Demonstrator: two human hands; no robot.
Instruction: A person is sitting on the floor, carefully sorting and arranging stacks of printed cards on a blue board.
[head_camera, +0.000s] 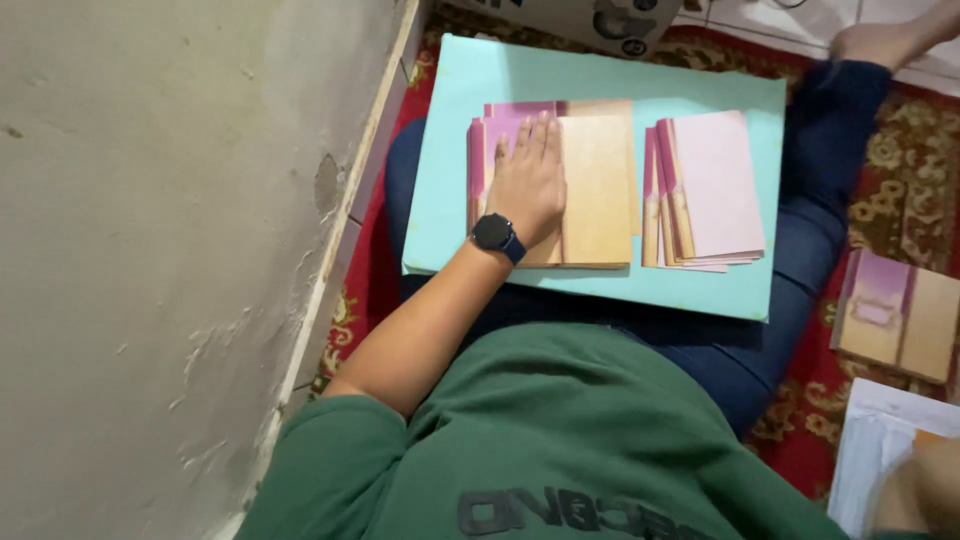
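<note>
On a turquoise board (600, 85) across the lap, the left hand (527, 180) is lying flat, fingers released, on the card stack (595, 190); pink cards (710, 185) are sitting just right of it.

stack of tan and pink folded cards (590, 190), lying flat on turquoise board (610, 85), left side

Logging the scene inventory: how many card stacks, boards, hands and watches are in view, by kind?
Card stacks: 3, one under the left hand at, one to its right on the board, one on the rug
Turquoise board: 1
Hands flat on cards: 1, the left
Wristwatch: 1
Total: 6
</note>
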